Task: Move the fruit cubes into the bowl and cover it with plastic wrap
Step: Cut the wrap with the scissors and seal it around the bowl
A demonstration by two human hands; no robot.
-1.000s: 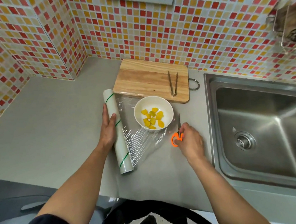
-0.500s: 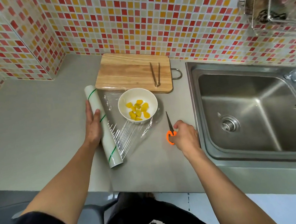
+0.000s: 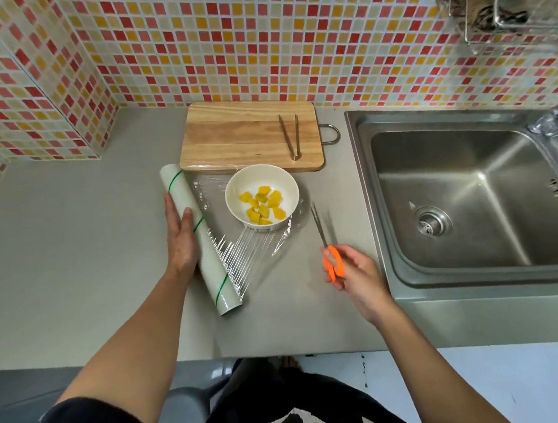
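Between the roll (image 3: 200, 240) and the bowl (image 3: 262, 197) that sits on the pulled-out plastic wrap (image 3: 247, 249) with the fruit cubes (image 3: 263, 206) inside, you want the cut: keep your left hand (image 3: 180, 235) flat on the roll so the film stays taut, and bring the scissors (image 3: 325, 241), pinched by the orange handles in your right hand (image 3: 353, 272), in close along the roll. Bare worktop (image 3: 70, 267) lies left and near you; mind the sink (image 3: 476, 197) edge just right of the scissors and the cutting board (image 3: 249, 137) touching the film behind.
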